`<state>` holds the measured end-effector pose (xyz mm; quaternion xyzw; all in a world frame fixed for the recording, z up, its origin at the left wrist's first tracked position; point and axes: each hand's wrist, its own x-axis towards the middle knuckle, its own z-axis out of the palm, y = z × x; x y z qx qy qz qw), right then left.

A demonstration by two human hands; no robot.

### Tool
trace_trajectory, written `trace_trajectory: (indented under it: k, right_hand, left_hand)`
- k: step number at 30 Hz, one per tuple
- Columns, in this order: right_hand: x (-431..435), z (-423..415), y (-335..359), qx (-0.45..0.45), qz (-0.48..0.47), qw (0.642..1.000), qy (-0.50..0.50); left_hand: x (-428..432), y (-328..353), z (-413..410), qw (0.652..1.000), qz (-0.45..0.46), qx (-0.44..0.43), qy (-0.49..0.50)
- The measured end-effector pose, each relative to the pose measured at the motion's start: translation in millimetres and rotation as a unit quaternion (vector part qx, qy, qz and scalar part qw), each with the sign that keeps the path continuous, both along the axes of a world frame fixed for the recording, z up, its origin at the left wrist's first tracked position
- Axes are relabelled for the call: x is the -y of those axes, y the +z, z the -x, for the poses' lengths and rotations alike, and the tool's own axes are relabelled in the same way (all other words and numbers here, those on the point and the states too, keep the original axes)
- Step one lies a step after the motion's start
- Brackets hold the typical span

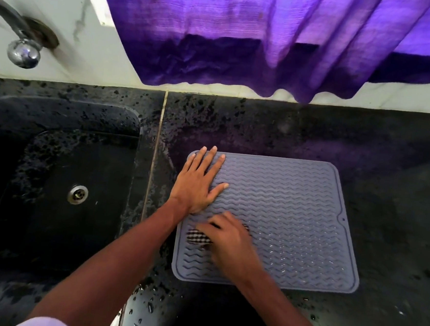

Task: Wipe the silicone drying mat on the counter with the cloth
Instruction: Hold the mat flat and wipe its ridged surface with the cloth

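One mat (294, 219), one cloth (198, 236), two hands (198, 184) (231, 243)

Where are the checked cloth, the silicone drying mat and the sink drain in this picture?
checked cloth (198, 236), head view, on its uncovered left end.
silicone drying mat (282, 205), head view, on its bare ribbed middle.
sink drain (78, 194), head view, on its metal centre.

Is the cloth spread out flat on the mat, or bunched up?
Bunched up: only a small crumpled checkered wad of cloth shows under the right hand on the drying mat.
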<state>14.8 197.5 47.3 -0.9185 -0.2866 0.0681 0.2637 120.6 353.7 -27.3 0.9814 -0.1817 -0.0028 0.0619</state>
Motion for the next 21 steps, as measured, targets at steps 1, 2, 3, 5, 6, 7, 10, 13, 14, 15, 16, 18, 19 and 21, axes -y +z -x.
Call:
trace_trajectory:
  k: [1,2,3,5,6,7,10,13,14,15,16,18,19,21]
  right_hand:
    - [16.7,2.8,-0.8,0.002,-0.003,1.0,-0.021]
    - [32.4,6.6,-3.2,0.004,-0.002,0.999,-0.045]
    - [45.1,10.3,-6.7,0.005,0.007,0.998,-0.069]
    - [55.5,16.9,-14.0,0.0,0.023,0.994,-0.104]
    - [54.6,19.3,-17.8,-0.003,0.022,0.993,-0.115]
    - [51.3,21.7,-21.3,-0.001,0.017,0.992,-0.126]
    - [38.7,23.9,-25.4,0.004,-0.001,0.989,-0.149]
    - [27.2,26.9,-24.9,0.022,-0.015,0.988,-0.15]
    - [21.7,27.9,-25.0,0.024,-0.015,0.989,-0.144]
    - [14.7,28.4,-24.9,0.022,-0.014,0.99,-0.136]
    - [6.4,27.5,-24.8,0.018,-0.014,0.992,-0.126]
    - [-10.1,24.7,-24.0,0.01,-0.01,0.996,-0.092]
    - [-17.6,22.4,-22.6,0.007,-0.006,0.997,-0.071]
    - [-29.8,15.8,-19.3,0.003,-0.001,1.0,-0.027]
  left_hand:
    - [0.2,0.6,-0.1,1.0,-0.004,-0.001,0.001]
    - [0.5,1.2,0.6,1.0,-0.008,-0.004,0.002]
    - [1.0,1.7,0.9,1.0,-0.011,-0.007,0.004]
    - [1.1,2.9,1.4,1.0,-0.01,-0.011,0.007]
    - [1.4,3.5,1.0,1.0,-0.009,-0.012,0.006]
    - [1.5,4.0,1.5,1.0,-0.009,-0.013,0.007]
    - [2.3,5.4,2.0,1.0,-0.007,-0.012,0.007]
    - [2.8,5.8,1.5,1.0,-0.013,-0.016,0.009]
    - [3.0,6.0,1.5,1.0,-0.014,-0.018,0.01]
    - [3.1,6.0,1.8,1.0,-0.014,-0.018,0.011]
    - [3.0,5.7,1.7,1.0,-0.016,-0.018,0.012]
    - [3.4,5.5,2.1,1.0,-0.018,-0.019,0.012]
    - [3.7,5.7,2.2,1.0,-0.017,-0.018,0.011]
    - [3.3,6.0,1.6,1.0,-0.011,-0.018,0.011]
